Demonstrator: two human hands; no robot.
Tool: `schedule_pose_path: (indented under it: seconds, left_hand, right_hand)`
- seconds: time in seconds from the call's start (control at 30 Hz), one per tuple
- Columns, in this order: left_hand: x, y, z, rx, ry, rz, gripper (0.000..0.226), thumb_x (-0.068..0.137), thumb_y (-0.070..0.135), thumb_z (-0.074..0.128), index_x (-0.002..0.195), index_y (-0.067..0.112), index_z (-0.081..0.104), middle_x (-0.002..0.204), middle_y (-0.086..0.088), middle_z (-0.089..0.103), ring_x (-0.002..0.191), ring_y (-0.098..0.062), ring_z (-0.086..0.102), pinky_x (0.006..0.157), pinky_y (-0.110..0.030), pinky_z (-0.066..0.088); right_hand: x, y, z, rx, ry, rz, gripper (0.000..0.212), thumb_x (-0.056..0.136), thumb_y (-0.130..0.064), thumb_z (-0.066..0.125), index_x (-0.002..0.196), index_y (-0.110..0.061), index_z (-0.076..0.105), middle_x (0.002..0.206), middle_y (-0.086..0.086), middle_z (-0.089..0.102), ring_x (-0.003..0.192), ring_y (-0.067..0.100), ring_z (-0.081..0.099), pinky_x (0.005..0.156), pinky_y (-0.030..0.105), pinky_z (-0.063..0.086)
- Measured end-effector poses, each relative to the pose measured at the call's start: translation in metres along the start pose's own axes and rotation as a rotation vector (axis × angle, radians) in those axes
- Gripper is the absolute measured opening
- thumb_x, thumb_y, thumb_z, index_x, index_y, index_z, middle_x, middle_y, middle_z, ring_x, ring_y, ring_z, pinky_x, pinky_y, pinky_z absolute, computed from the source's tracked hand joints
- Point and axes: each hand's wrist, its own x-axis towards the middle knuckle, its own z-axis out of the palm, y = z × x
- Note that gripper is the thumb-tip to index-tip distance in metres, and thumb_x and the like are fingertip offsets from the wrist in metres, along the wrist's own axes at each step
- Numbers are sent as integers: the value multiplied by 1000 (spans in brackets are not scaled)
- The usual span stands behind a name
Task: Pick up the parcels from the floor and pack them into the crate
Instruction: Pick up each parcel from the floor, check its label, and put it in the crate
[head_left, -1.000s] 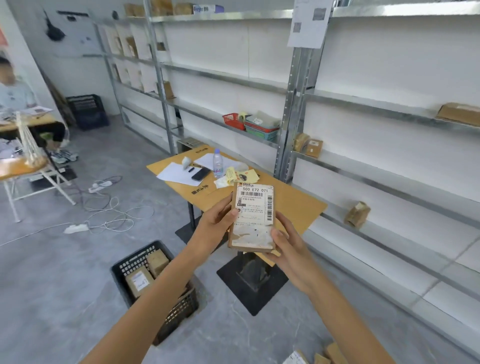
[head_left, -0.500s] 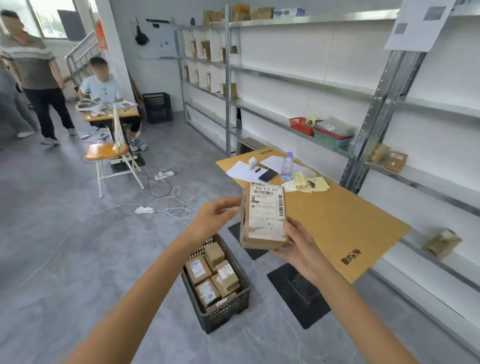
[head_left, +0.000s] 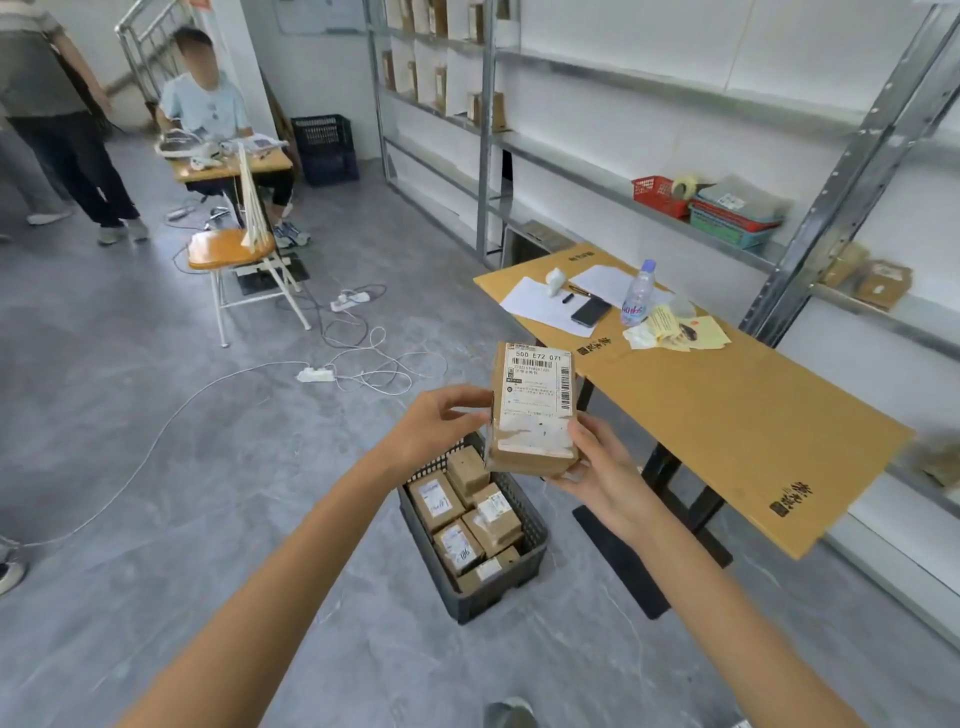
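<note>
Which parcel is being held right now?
The parcel labelled 500 E72 071, gripped upright by the right hand over the crate; the other parcels lie packed in the crate or sit on shelves.

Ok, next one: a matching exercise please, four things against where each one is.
Things:
1. labelled parcel
2. dark crate
3. water bottle
4. red basket

Places:
a. on the metal shelf
b. on the floor
c. in the right hand
d. on the cardboard-covered table

Pairs: 1-c, 2-b, 3-d, 4-a.
</note>
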Motion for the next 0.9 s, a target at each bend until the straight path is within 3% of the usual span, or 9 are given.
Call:
schedule_pose_path:
  seconds: [0.3,0.4,0.6,0.67,0.77,0.9]
  left_hand:
    - [113,-40,-35,30,67,-105,28,88,19,65,116,18,64,110,10,64,97,-8,63,77,-12,50]
    - [160,-47,-51,57,81,-150,30,85,19,69,114,20,63,108,10,65,97,-9,64,87,-25,50]
    - [238,-60,-88,-4,-18,-260,30,85,15,68,114,16,61,114,3,64,103,-14,61,91,-33,51]
    - [257,-67,-100,-65,-37,-304,29,86,18,68,113,14,61,114,0,64,104,-17,61,89,-34,53]
    - [287,-80,-119,-97,-57,-364,31,85,28,68,111,12,60,111,-4,65,102,-15,64,82,-31,55]
    - [333,-98,-153,-65,-156,-408,40,84,42,66,108,10,62,111,-3,68,103,-13,64,87,-35,55]
  right_hand:
    - [126,4,16,21,28,6,59,74,-22,65,129,-12,45,120,16,63,107,29,62,84,43,57]
    - [171,-5,20,26,24,5,55,74,-19,66,125,-14,47,116,15,64,103,27,65,82,41,58]
    - [243,-18,27,18,37,13,54,73,-19,68,123,-15,48,120,14,62,112,29,62,86,42,57]
    - [260,-18,32,18,32,21,63,70,-25,76,125,-13,47,121,15,62,112,30,61,85,42,57]
    - [289,-17,39,4,21,17,90,51,-41,91,125,-13,49,121,14,64,111,29,63,84,40,57]
    - [325,-16,56,-14,45,3,92,45,-46,92,122,-14,52,121,15,63,107,24,65,80,35,57]
